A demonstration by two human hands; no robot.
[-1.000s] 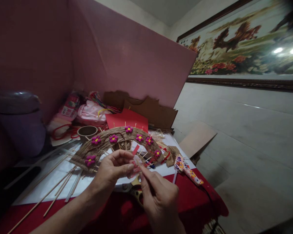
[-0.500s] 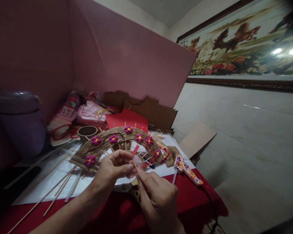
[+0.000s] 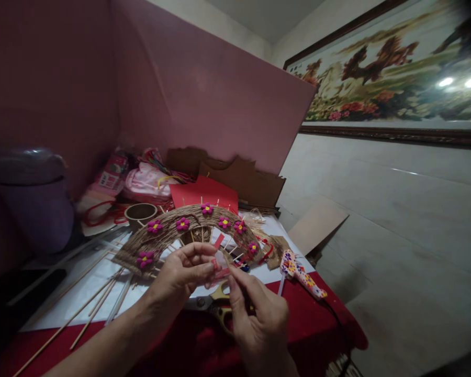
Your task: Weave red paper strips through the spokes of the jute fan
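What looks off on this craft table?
Nothing spilled or broken. A cardboard sheet juts off the table at the far right, tilted and seemingly unsupported. The patterned tool lies near that edge. Wooden sticks lie scattered at the left. The left hand pinches a small clear piece.

The right hand (image 3: 259,319) half hides the scissors (image 3: 204,302); the pinched scrap (image 3: 221,263) is blurred

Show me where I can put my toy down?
The red cloth in front of the glue gun is bare. The back is crowded with the woven arch, bags and cardboard. The left hand pinches a red piece.
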